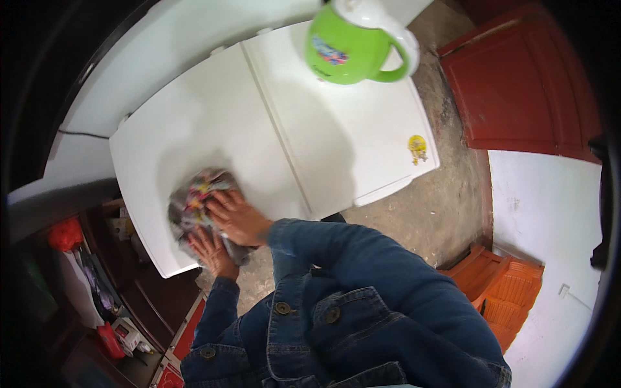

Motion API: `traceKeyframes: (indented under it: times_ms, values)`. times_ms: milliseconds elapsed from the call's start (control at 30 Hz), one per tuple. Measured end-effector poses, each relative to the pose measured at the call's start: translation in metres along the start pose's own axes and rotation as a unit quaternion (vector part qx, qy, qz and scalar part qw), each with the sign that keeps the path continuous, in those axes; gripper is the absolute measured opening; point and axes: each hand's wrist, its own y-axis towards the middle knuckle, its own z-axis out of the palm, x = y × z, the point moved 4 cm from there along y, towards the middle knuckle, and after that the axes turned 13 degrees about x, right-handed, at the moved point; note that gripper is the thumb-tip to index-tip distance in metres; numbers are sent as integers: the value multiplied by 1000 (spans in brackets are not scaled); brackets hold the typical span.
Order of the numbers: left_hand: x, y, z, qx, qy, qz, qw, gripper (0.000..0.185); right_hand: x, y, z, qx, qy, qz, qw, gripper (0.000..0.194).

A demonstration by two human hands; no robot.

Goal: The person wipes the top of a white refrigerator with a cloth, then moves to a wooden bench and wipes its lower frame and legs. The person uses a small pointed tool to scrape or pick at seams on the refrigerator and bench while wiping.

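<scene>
A crumpled grey cloth (188, 202) with a colourful print lies on the white top (213, 111) of a large two-panelled appliance, near its front left corner. My left hand (212, 250) rests flat on the cloth's near part, fingers spread. Just beyond it, to the right, my right hand (236, 217) presses on the cloth with its fingers apart. Both palms face down, and neither hand visibly grips the fabric. Part of the cloth is hidden under the hands, and its outline is slightly blurred.
A green electric kettle (347, 51) with a white lid and handle stands at the back right of the top. Left are dark shelves (160, 296) holding a red bag (66, 234). An orange chair (514, 286) and a red-brown door (524, 92) are on the right.
</scene>
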Motion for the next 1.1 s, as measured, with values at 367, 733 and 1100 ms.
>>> traceKeyframes:
  times_ms: [367, 733, 1100]
  values:
    - [-327, 146, -47, -1, 14, 250, 968, 66, -203, -208, -167, -32, -140, 395, 907, 70]
    - [-415, 130, -36, -65, -57, 416, 905, 51, -210, -312, -175, -101, -177, 557, 805, 69]
    - [-96, 45, -12, 14, 33, 194, 980, 47, -34, -105, -39, -57, -27, 234, 970, 58]
